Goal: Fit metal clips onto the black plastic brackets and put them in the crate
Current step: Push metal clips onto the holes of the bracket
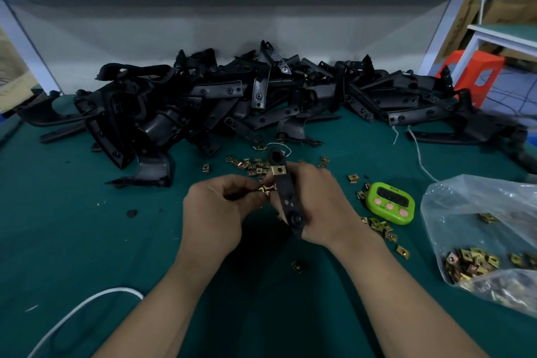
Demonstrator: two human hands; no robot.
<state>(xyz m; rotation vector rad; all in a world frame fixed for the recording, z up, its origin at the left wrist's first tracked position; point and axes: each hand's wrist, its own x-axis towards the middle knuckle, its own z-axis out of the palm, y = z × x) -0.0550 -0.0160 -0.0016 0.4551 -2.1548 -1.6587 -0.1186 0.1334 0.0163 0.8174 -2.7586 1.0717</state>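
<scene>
Bracket (286, 197): a long black strip, held above the middle of the table (87, 241) and standing nearly upright, its top tipped slightly left. The right hand (328, 203) has its fingers curled round it from behind, gripping the lower and middle part. A fitted clip (278, 170) of brass colour sits on the bracket near its upper end, just below the round head.

The left hand (215, 212) is just beside the bracket's left edge. Its thumb and fingertips pinch a second clip (266, 189), which is at that edge or touching it; I cannot tell which.

Loose clips (252, 166) lie scattered on the green table behind the hands. More lie to the right of the right wrist, and one lies alone between the forearms.

A green timer (390, 202) with pink buttons lies flat to the right of the right hand, among the clips. Further right a clear plastic bag (479, 227) holds a heap of the same clips.

Along the far side of the table, a big pile (232, 102) of black brackets of several shapes stretches almost from edge to edge. A white cable (81, 311) curves across the near left corner. An orange stool (476, 73) stands beyond the table at far right.
</scene>
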